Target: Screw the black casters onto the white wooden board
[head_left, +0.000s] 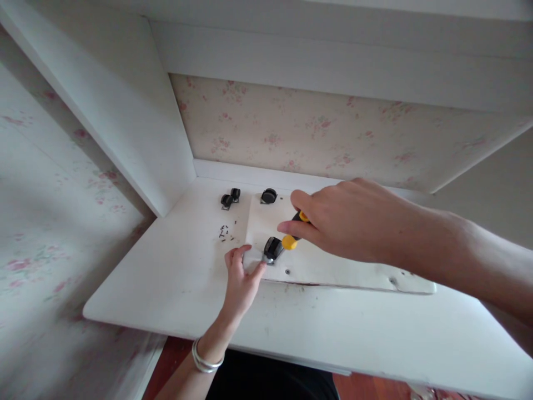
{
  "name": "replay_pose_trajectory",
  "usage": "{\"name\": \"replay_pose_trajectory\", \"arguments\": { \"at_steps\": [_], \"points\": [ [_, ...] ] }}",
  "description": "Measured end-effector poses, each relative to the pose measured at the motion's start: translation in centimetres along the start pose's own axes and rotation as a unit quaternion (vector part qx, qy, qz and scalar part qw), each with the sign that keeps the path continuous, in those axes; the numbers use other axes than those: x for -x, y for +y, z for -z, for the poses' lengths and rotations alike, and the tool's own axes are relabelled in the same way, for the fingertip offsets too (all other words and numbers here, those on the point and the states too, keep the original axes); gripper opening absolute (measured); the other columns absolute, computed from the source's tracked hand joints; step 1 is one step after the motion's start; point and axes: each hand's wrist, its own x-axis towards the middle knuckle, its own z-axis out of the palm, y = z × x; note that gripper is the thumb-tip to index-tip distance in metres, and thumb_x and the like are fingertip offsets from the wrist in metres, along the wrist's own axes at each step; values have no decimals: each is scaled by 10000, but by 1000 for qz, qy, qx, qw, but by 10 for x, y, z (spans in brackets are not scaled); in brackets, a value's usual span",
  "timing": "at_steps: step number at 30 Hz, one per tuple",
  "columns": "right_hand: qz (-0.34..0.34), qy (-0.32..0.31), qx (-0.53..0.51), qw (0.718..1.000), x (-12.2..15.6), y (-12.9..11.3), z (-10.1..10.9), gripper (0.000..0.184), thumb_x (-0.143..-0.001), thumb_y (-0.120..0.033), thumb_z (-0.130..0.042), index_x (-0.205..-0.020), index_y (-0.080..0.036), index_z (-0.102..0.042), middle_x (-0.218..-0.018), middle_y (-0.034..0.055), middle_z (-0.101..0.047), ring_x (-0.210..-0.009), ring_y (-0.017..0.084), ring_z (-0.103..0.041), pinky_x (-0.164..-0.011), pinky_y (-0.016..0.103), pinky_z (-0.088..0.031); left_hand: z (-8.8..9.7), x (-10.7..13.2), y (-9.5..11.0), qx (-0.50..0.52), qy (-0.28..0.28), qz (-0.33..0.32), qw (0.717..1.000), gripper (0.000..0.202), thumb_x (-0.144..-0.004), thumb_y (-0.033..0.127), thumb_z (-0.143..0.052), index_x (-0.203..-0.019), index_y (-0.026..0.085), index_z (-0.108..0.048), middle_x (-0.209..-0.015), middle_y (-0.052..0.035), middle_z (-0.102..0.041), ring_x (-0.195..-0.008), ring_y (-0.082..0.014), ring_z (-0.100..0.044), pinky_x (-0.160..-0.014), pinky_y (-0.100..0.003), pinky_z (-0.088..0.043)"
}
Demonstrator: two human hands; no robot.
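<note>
My right hand (pixel 333 222) is closed around a yellow-and-black screwdriver (pixel 289 242), whose shaft slants down toward a black caster wheel (pixel 273 247). That caster sits on a white board (pixel 333 272) lying on the white desktop. Its small metal plate shows at the lower side, but the screwdriver's tip is hard to make out. My left hand (pixel 241 278) rests at the board's left edge with thumb and index finger apart, the thumb touching near the caster's plate. Another black caster (pixel 268 195) stands at the back of the board.
Two loose casters (pixel 226 200) lie on the desktop (pixel 166 272) left of the board. Several small dark screws (pixel 224 230) are scattered in front of them. A white side panel (pixel 137 111) rises at left, and a shelf (pixel 333 61) overhangs the desk.
</note>
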Motion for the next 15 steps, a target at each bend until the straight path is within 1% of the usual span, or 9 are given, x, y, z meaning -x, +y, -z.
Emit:
{"name": "replay_pose_trajectory", "arguments": {
  "at_steps": [2, 4, 6, 8, 9, 10, 12, 13, 15],
  "points": [
    [17, -45, -34, 998, -1, -1, 6, 435, -962, -573, -456, -1163, -209, -584, -811, 42, -741, -555, 210, -682, -451, 289, -368, 1, 0, 0, -2, -2, -3, 1000, 458, -799, 351, -713, -1214, 222, -571, -1237, -93, -430, -1232, -283, -496, -1105, -452, -386],
    [33, -93, -49, 994, -1, -3, 11, 382, -962, -466, -491, -1225, -197, -556, -867, 44, -742, -554, 180, -675, -452, 275, -356, 2, 1, 0, 0, -8, -6, 1000, 448, -806, 358, -707, -1210, 220, -572, -1240, -97, -432, -1234, -283, -496, -1103, -449, -388],
    [23, -100, -8, 995, -1, -5, 15, 409, -1002, -472, -365, -1106, -160, -609, -751, 35, -703, -569, 171, -676, -501, 276, -361, 3, 1, 0, 0, -12, -11, 1000, 443, -813, 355, -700, -1212, 217, -569, -1245, -100, -432, -1240, -281, -489, -1112, -452, -378],
    [3, -78, 23, 997, -3, -7, 17, 567, -1010, -557, -232, -1029, -151, -627, -722, 52, -689, -663, 220, -708, -564, 311, -392, 3, 0, 0, -4, -11, -18, 1000, 443, -813, 343, -697, -1215, 212, -566, -1240, -100, -433, -1242, -276, -482, -1128, -460, -357],
    [1, -74, 10, 997, -4, -7, 18, 583, -998, -594, -239, -1077, -157, -616, -778, 69, -709, -715, 248, -718, -581, 328, -405, 3, 0, -1, -6, -10, -19, 1000, 444, -810, 339, -698, -1214, 209, -567, -1235, -99, -433, -1238, -275, -480, -1132, -465, -352],
    [5, -84, -21, 996, -5, -7, 19, 541, -984, -601, -300, -1156, -176, -588, -847, 79, -727, -739, 263, -718, -578, 332, -412, 3, 0, -1, -8, -9, -21, 1000, 446, -806, 338, -700, -1211, 207, -568, -1230, -99, -434, -1235, -274, -479, -1132, -470, -351],
    [17, -130, -89, 987, -7, -6, 22, 447, -947, -540, -442, -1262, -232, -518, -915, 68, -736, -693, 255, -696, -527, 319, -392, 4, -1, -3, -8, -10, -22, 1000, 449, -801, 336, -703, -1210, 206, -568, -1223, -98, -434, -1232, -274, -479, -1130, -474, -354],
    [18, -146, -99, 984, -8, -6, 23, 416, -938, -510, -465, -1250, -241, -521, -895, 64, -731, -659, 249, -678, -506, 315, -372, 4, -1, -3, -8, -11, -22, 1000, 450, -802, 334, -702, -1212, 206, -567, -1224, -98, -434, -1234, -272, -478, -1131, -474, -353],
    [-1, -143, -63, 988, -9, -6, 25, 367, -968, -504, -402, -1096, -219, -595, -789, 80, -702, -635, 263, -655, -510, 328, -341, 4, -1, -4, -7, -16, -24, 1000, 451, -810, 332, -696, -1223, 207, -563, -1233, -98, -432, -1243, -270, -475, -1137, -472, -346]
  ]
}}
